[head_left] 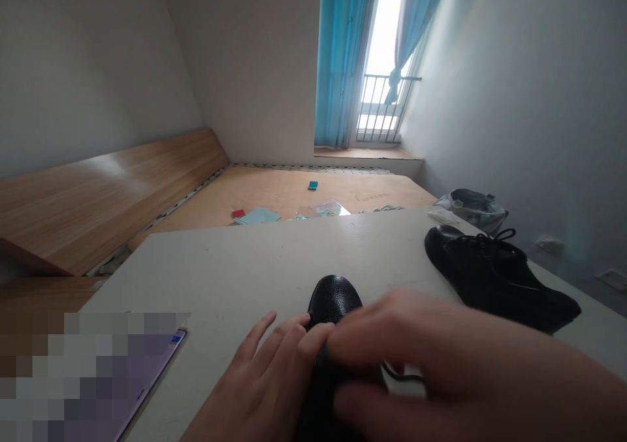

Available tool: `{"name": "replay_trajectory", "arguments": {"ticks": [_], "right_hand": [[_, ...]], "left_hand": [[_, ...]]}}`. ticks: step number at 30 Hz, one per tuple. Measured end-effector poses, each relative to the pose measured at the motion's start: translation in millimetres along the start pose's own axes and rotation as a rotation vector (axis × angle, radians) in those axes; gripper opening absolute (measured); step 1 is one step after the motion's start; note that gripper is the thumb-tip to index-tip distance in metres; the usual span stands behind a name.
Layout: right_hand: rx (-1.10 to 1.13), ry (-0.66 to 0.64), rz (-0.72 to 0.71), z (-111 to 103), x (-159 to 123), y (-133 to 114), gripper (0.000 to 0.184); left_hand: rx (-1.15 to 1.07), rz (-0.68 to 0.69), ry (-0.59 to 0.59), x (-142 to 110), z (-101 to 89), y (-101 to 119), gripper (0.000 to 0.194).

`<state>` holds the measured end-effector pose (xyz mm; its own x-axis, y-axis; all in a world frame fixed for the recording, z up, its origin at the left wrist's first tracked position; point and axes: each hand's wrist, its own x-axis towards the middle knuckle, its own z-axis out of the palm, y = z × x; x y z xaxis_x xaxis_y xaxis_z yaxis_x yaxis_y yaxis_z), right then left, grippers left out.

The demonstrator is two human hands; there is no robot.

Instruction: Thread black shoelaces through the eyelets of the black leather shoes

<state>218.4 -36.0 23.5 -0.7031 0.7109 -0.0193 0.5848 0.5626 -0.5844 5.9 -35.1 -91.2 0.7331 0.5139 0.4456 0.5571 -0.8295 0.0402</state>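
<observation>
While 2 hands (274,377) are at 1 shoe (336,297) | 1 other shoe (497,279) sits apart

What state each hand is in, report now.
Left hand: on the round-toed, black leather-look shoe, fingers partly spread; grip cannot be told.
Right hand: blurred, over the same shoe; open or closed cannot be told.

A white table (220,266) lies beneath and around the grip. Left of the grip sits a purple flat item (132,370), partly pixelated; its nature cannot be confirmed. Beyond the grip, past the table's far edge, a tan bed surface (259,184) bears a pale teal cloth (259,216), a red item (238,214) and a small teal item (313,185). Far right of the grip stands a bag (490,215). Farthest off, blue curtains (340,57) flank a barred window (388,31).
</observation>
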Motion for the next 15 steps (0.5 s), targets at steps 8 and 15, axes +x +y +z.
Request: {"name": "replay_trajectory", "arguments": {"ticks": [8, 15], "right_hand": [[0.08, 0.677, 0.15, -38, -16, 17, 0.021], [-0.183, 0.211, 0.115, -21, -22, 8, 0.028]], "left_hand": [[0.0, 0.001, -0.121, -1, 1.2, 2, 0.022], [0.046, 0.075, -0.083, -2, 0.0, 1, 0.026]]}}
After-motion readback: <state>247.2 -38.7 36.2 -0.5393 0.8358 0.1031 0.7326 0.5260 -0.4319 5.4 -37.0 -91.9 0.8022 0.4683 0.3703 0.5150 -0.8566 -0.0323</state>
